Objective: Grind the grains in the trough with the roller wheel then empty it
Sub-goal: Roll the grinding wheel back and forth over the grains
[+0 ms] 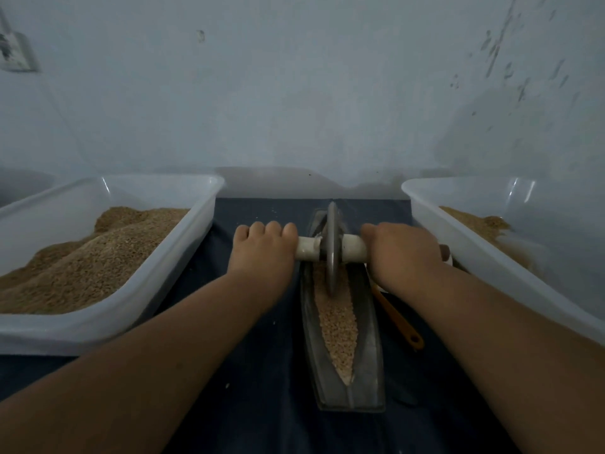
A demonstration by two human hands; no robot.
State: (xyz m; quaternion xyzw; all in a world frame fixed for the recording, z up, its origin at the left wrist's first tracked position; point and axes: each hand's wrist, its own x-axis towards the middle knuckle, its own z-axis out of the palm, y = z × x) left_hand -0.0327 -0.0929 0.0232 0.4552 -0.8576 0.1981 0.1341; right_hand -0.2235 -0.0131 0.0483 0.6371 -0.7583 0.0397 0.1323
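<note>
Here, the left hand point(262, 247) has its fingers curled over the left end of the white handle point(353, 249), and the right hand point(402, 253) wraps round the right end (its fingertips are hidden behind the back of the hand). Between them the roller wheel point(332, 250) stands upright on its edge in the far half of the trough point(370, 348), its rim sunk into the grains point(337, 319). The grains fill the groove from the wheel down to the near tip and look mostly whole, so the grinding seems far from done. The trough lies lengthwise on a dark cloth point(262, 388), with an orange-handled tool point(396, 317) just beside its right wall. A clear tub point(114, 322) heaped with grain sits to the left and another tub point(491, 257), holding less, to the right. The likely trouble is uneven pressure: if one hand bears down harder, the wheel could tilt, climb the sloped wall and push grains onto the cloth. A long stroke toward the near tip could spill them over the end, and the trough might slide on the cloth.
</note>
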